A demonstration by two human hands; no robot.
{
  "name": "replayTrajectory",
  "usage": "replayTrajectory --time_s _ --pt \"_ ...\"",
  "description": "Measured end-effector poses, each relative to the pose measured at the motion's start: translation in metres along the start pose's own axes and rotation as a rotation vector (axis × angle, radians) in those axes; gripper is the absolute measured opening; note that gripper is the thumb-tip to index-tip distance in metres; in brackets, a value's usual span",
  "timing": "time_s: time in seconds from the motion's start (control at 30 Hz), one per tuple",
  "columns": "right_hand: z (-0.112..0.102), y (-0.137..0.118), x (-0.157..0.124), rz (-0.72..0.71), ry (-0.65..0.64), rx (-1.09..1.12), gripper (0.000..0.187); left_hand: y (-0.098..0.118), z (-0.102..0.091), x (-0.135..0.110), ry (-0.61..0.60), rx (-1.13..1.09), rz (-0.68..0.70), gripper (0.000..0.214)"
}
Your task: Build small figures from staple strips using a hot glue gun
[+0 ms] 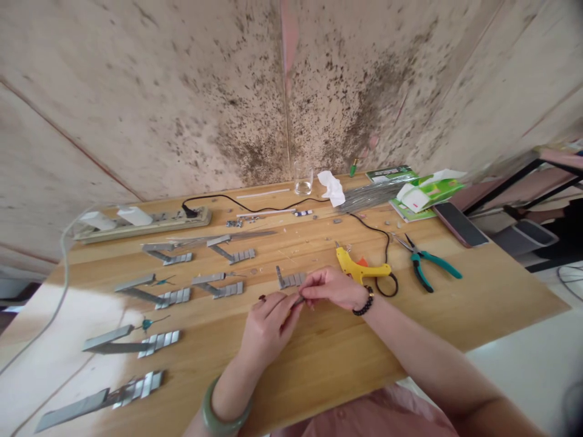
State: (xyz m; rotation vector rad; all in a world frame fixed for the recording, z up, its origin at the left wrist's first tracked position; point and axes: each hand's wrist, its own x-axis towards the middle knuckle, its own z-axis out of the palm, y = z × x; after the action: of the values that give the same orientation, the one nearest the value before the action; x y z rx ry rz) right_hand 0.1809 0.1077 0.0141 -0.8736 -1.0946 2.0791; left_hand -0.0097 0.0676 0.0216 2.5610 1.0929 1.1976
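Lying well left of the yellow plastic glue gun [351, 265] on the light wooden worktop [328, 364]: six grey pieces with segmented, metallic-looking ends. Nearest the body, a long straight grey piece [75, 409], its strip in line with its segmented end. Behind it, five bent grey pieces [152, 291], arm folded over base; two show teal bead-like bits [146, 325] with thin wires beside them. Judged by shape, these five look furthest along; the straight one seems unfolded.

Left of the glue gun, closer in: left hand [268, 328], fingers narrowed on a small dark-grey part [299, 300], mostly hidden. Just behind, a short grey segmented strip [289, 281] with one upturned end and no long arm visible; it appears less complete than the five. Right hand [330, 288], just left of the glue gun, fingers pinched at the same small part. Whether that part belongs to the strip, cannot tell.

Right of the glue gun: teal-handled metal pliers [439, 264], jaws spread, lying untouched.
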Motion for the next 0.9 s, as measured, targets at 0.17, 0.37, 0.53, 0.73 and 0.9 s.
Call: replayTrajectory --time_s 0.17,0.37,0.53,0.73,0.9 --pt "-0.0001 -0.0019 0.0003 -0.011 0.079 -0.052 0.030 -0.0023 0.0042 0.0002 -0.005 -0.004 0.000 0.020" --pt "0.0030 -0.0040 -0.0006 -0.068 0.131 -0.036 0.030 -0.0044 0.0058 -0.0025 0.011 0.011 -0.014 0.018" --pt "0.0044 -0.0037 -0.0018 -0.047 0.049 0.039 0.029 -0.0023 0.0034 -0.0017 -0.012 0.005 0.003 0.016" --pt "0.0039 -0.0021 -0.0028 -0.044 0.014 0.058 0.030 -0.0009 0.0024 0.0004 -0.035 -0.020 0.016 0.016" --pt "0.0061 -0.0044 -0.0045 -0.047 0.024 0.056 0.031 -0.0014 0.0022 0.0002 -0.028 -0.014 0.025 0.016"
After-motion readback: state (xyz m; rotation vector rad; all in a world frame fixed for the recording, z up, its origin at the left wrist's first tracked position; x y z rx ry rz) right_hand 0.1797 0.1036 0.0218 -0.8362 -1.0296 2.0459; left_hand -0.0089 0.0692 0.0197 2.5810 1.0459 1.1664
